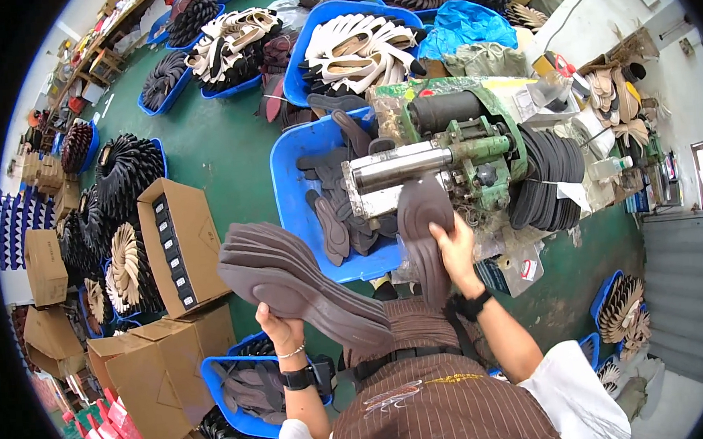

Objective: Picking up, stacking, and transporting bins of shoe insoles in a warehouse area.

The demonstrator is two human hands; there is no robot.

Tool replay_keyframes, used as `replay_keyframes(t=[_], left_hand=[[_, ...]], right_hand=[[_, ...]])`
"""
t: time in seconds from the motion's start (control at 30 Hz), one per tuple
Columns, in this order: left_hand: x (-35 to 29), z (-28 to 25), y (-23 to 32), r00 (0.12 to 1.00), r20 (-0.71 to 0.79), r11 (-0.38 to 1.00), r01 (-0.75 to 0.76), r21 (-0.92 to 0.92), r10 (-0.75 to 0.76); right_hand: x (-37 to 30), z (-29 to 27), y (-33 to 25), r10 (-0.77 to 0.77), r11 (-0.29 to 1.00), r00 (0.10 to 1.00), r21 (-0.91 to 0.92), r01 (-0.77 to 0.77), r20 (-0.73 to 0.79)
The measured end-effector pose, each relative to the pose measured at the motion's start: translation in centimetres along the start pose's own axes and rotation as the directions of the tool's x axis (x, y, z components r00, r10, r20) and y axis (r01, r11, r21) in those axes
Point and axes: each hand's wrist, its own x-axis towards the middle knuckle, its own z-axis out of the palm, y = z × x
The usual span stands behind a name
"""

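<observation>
My left hand (282, 330) is closed around the underside of a thick stack of brown shoe soles (303, 291), fanned out at the far end. In my right hand (457, 253) are brown shoe soles (426, 235), held upright by the edge with the thumb on top; they are slightly blurred and I cannot tell how many there are. Their upper end is just in front of the shiny metal rollers (400, 164) of a green machine (484, 143). Below the rollers, loose dark soles (332, 229) lie in a blue bin (283, 183).
Right of the rollers, a bundle of dark soles (550, 179) stands on the machine table. Open cardboard boxes (188, 237) stand to the left. Another blue bin (216, 381) with soles is by my left forearm. More blue bins (305, 53) of shoe parts line the far green floor.
</observation>
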Motion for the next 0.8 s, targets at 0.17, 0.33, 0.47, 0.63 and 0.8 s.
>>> replay_keyframes(t=[0.17, 0.33, 0.47, 0.63, 0.8], left_hand=[[-0.5, -0.2, 0.3, 0.999, -0.019, 0.999, 0.051, -0.02, -0.051], [-0.7, 0.7, -1.6, 0.99, 0.04, 0.989, 0.139, -0.046, -0.137], [-0.8, 1.9, -3.3, 0.971, 0.08, 0.974, 0.225, 0.008, -0.225], [-0.6, 6.0, -4.4, 0.983, 0.103, 0.979, 0.137, 0.15, -0.153], [-1.2, 8.4, -4.9, 0.984, 0.179, 0.946, -0.068, 0.318, 0.011]], right_hand=[[2.1, 1.9, -4.3, 0.066, 0.991, 0.994, 0.109, -0.076, 0.089], [-0.1, 0.8, -0.3, 0.281, 0.954, 0.953, 0.072, -0.29, 0.112], [4.8, 1.3, -2.1, 0.249, 0.968, 0.964, 0.013, -0.251, 0.099], [-3.2, 4.8, -10.0, 0.169, 0.978, 0.889, -0.182, -0.099, 0.426], [-5.3, 6.7, -11.7, -0.11, 0.75, 0.939, -0.593, 0.293, 0.326]])
